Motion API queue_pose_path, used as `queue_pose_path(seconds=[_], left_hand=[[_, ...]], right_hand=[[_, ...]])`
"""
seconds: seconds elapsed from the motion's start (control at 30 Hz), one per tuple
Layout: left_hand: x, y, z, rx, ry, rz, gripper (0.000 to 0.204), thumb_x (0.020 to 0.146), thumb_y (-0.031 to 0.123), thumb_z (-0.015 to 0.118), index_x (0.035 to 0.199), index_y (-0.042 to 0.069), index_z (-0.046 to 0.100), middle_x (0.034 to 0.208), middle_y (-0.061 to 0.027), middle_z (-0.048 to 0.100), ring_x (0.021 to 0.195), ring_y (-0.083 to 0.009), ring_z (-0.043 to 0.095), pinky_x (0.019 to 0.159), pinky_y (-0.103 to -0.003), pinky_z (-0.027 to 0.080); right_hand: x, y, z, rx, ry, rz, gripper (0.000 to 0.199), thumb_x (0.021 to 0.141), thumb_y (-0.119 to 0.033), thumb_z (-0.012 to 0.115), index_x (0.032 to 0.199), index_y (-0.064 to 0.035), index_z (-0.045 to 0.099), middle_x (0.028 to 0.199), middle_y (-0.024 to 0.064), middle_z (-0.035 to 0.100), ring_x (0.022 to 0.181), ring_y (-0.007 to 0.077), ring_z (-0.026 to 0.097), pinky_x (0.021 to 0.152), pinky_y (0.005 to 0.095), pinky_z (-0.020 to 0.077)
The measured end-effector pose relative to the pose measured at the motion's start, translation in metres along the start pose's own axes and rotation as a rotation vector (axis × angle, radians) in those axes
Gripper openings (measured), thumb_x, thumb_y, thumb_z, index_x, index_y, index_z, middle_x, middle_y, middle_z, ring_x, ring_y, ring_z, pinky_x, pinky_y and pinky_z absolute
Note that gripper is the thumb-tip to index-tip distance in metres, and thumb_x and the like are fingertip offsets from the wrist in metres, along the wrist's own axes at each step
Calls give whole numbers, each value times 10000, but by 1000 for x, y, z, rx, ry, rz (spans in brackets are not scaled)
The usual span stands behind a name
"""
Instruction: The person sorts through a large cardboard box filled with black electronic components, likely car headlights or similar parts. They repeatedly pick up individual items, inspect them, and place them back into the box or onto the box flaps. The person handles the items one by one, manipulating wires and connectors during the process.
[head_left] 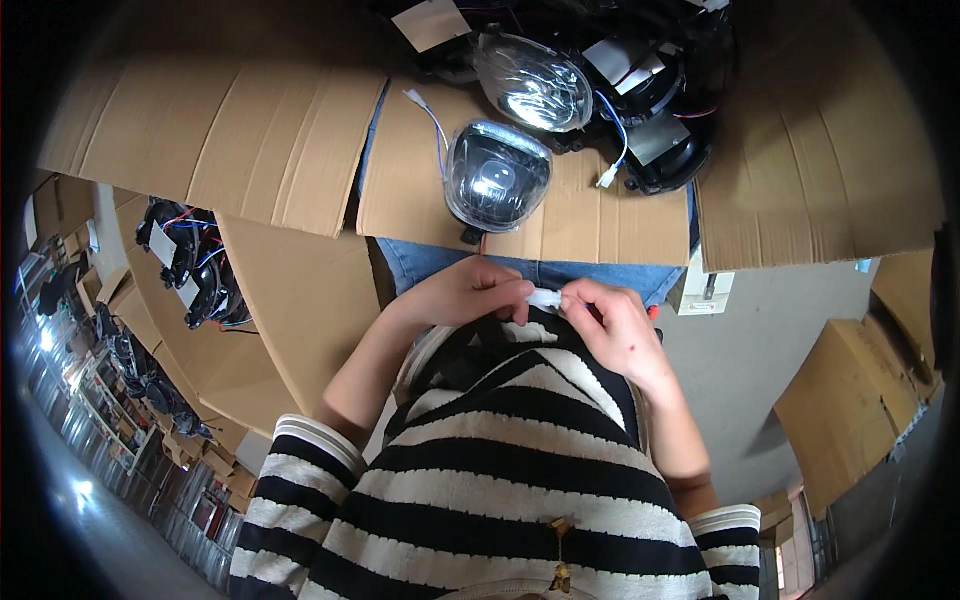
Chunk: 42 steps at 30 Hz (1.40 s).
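My left hand (465,290) and my right hand (612,325) meet close to my body, just above my striped top. Both pinch a small white piece (546,298) between their fingertips; what it is cannot be made out. A clear-lensed headlamp (495,177) with a blue and white wire lies on a cardboard sheet (600,215) on my lap, just beyond the hands. A second headlamp (532,82) rests farther back, lens up.
Black lamp housings with wires (660,110) pile up at the back right. Cardboard boxes (215,140) spread left and right. More black lamp units (190,265) sit in a box at the left. Shelving racks (110,400) and another box (860,400) stand on the grey floor.
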<state>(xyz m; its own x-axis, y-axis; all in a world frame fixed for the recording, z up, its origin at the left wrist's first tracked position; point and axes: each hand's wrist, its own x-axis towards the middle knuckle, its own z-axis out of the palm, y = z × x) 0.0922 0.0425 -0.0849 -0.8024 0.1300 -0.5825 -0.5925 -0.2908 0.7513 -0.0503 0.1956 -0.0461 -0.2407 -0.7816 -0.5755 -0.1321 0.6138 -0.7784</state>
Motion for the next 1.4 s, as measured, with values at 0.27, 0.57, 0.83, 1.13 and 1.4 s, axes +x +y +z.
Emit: queue_pose_path(seconds=[0.27, 0.57, 0.83, 1.13, 1.4], left_hand=[[50, -3, -103, 1269, 616, 398, 177, 753, 82, 469, 877, 6, 570, 955, -133, 542, 894, -266, 515, 821, -351, 388], [64, 10, -146, 1842, 201, -162, 220, 748, 126, 427, 902, 38, 559, 853, -147, 575, 871, -300, 537, 800, -391, 393], [-18, 36, -71, 913, 164, 15, 226, 785, 51, 476, 1001, 60, 543, 830, -121, 608, 738, -288, 595, 691, -329, 464], [-9, 29, -21, 268, -86, 51, 252, 816, 59, 507, 1064, 64, 549, 919, -48, 619, 838, -131, 581, 797, -239, 428], [-2, 11, -15, -293, 6, 66, 195, 816, -7, 492, 1005, -33, 538, 882, -93, 605, 832, -150, 589, 768, -240, 452]], right_hand=[[-11, 14, -19, -18, 22, -41, 92, 765, -69, 498, 723, 7, 529, 571, 81, 489, 465, 141, 442, 447, 260, 348], [-44, 3, -30, -79, -10, -143, 46, 725, -54, 526, 701, -16, 530, 635, 119, 533, 557, 264, 523, 515, 323, 409], [-35, -14, -30, 87, -9, -167, 29, 725, -35, 536, 728, -6, 531, 631, 100, 523, 537, 236, 508, 494, 300, 388], [-12, -20, -11, 167, 5, -147, 30, 729, -22, 535, 749, 0, 535, 637, 96, 520, 507, 186, 475, 457, 272, 347], [-13, -19, -6, 236, 10, -97, 33, 732, -13, 533, 759, 6, 538, 637, 90, 521, 510, 177, 475, 461, 267, 348]])
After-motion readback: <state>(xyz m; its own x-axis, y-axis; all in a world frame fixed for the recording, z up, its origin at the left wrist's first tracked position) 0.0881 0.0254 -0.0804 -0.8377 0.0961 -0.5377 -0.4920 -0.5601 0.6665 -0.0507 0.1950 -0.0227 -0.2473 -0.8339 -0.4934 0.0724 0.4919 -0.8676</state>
